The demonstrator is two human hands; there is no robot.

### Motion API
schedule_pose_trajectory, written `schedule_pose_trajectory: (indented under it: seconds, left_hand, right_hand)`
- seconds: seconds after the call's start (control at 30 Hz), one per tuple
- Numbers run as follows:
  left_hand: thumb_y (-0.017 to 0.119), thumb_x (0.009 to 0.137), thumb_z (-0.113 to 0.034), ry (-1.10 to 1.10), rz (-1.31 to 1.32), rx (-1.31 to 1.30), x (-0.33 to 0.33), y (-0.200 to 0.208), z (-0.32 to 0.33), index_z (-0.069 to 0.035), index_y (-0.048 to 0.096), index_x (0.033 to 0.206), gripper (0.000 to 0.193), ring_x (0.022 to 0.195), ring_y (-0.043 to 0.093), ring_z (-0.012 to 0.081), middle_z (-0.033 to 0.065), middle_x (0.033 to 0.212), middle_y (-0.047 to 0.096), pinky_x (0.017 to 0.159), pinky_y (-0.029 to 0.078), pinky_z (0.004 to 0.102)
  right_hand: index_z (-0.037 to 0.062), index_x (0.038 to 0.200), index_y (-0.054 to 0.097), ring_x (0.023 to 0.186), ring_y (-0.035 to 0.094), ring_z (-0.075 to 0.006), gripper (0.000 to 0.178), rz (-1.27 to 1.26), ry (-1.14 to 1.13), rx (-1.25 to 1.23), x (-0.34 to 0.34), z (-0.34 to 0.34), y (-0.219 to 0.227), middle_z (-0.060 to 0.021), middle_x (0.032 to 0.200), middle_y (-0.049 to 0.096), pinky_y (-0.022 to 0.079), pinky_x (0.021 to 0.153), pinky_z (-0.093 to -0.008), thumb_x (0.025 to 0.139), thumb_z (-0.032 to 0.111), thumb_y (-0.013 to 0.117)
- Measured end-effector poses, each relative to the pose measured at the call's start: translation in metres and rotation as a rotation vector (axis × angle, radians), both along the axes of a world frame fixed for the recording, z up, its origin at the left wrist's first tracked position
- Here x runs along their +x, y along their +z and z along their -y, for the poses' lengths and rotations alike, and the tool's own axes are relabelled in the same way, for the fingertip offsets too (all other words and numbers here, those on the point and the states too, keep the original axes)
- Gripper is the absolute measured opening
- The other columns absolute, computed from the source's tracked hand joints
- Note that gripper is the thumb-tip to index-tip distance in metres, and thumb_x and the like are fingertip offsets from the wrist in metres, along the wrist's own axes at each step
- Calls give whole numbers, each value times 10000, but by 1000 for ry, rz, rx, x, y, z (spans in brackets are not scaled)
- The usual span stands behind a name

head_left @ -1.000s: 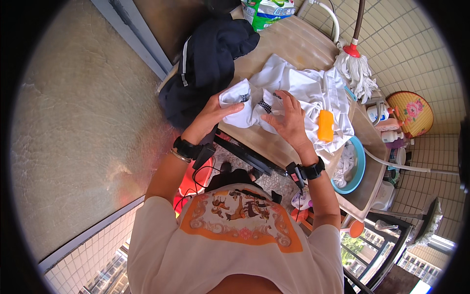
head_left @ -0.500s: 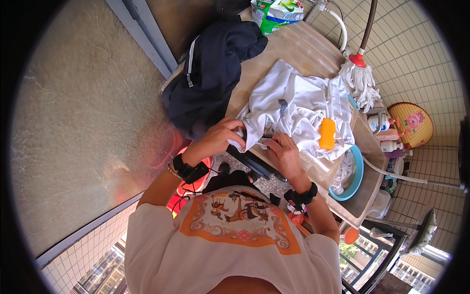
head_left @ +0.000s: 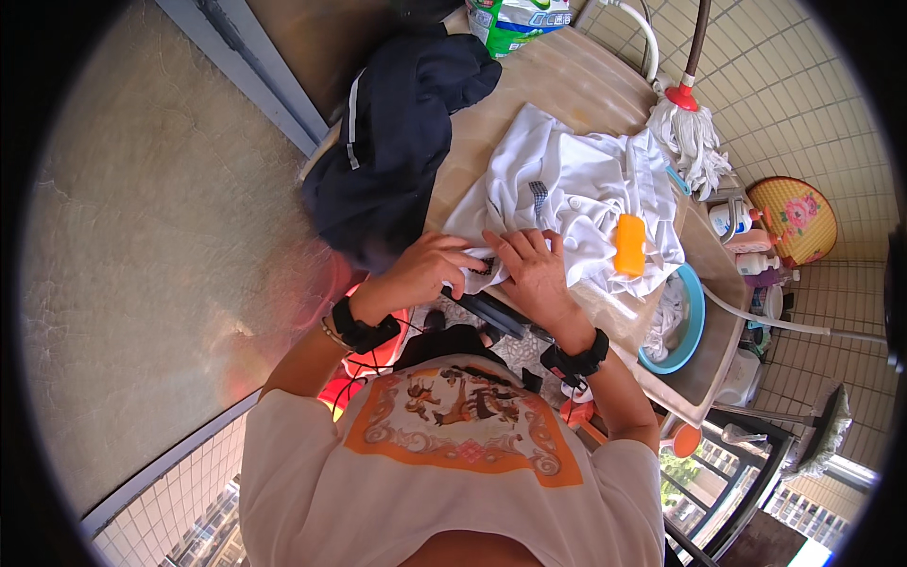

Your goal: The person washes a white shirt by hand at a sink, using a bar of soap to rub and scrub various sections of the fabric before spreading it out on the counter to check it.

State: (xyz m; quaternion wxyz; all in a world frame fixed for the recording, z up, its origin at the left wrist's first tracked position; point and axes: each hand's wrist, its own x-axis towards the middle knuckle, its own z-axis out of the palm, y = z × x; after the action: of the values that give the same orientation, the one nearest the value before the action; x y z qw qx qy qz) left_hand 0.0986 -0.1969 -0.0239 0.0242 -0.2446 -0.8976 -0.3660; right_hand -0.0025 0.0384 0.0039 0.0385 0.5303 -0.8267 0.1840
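A white button shirt [head_left: 590, 165] lies crumpled on the worktop, with a small dark patterned strip on it. At its near left edge my left hand [head_left: 422, 271] has curled fingers around the cloth. Beside it my right hand [head_left: 539, 279] lies palm down on the shirt, fingers spread. Between the two hands a bit of dark patterned fabric shows. An orange block with rounded edges [head_left: 630, 245] rests on the right part of the shirt.
Dark clothing [head_left: 392, 142] is heaped at the worktop's left. A blue basin [head_left: 697, 321] with white cloth in water sits in the sink at right. A mop [head_left: 688, 137], bottles [head_left: 751, 241] and a green-and-white bag [head_left: 515, 24] stand around. A red bucket [head_left: 378, 350] is below.
My right hand has moved up and left from the shirt's near edge and now lies spread on it. My left hand stays at the edge, and the lifted cloth is lower.
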Motion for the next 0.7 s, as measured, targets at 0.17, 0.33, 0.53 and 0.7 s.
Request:
schedule_pose_trajectory:
  seconds: [0.17, 0.33, 0.53, 0.7]
  left_hand:
    - [662, 673, 80, 79, 26, 40, 10, -5, 7, -129, 756, 802, 263, 1244, 608, 310, -29, 1258, 750, 1069, 433, 436]
    - [639, 693, 104, 204, 74, 317, 10, -10, 10, -113, 741, 879, 304, 1172, 638, 305, 15, 1209, 756, 994, 486, 405]
    - [640, 709, 124, 356, -116, 283, 23, -4, 15, -114, 759, 858, 305, 1171, 614, 296, 36, 1240, 732, 996, 495, 412]
    - [667, 709, 110, 464, -45, 345, 37, -13, 16, -113, 763, 853, 282, 1164, 609, 298, 54, 1277, 708, 974, 513, 396]
  right_hand:
    - [121, 1238, 712, 1066, 633, -232, 465, 127, -71, -67, 18, -6, 16, -54, 1250, 630, 434, 947, -458, 793, 208, 810]
    - [109, 1121, 715, 826, 689, -274, 286, 208, -133, -80, -6, -1, 6, -80, 1068, 702, 488, 825, -416, 870, 228, 787]
    - [98, 1069, 700, 725, 708, -328, 268, 85, -153, -60, -27, 46, -6, -90, 877, 712, 564, 729, -430, 820, 157, 774]
    - [77, 1073, 680, 795, 732, -326, 199, -115, -51, 130, -43, 62, -39, -123, 931, 709, 594, 703, -441, 880, 123, 672]
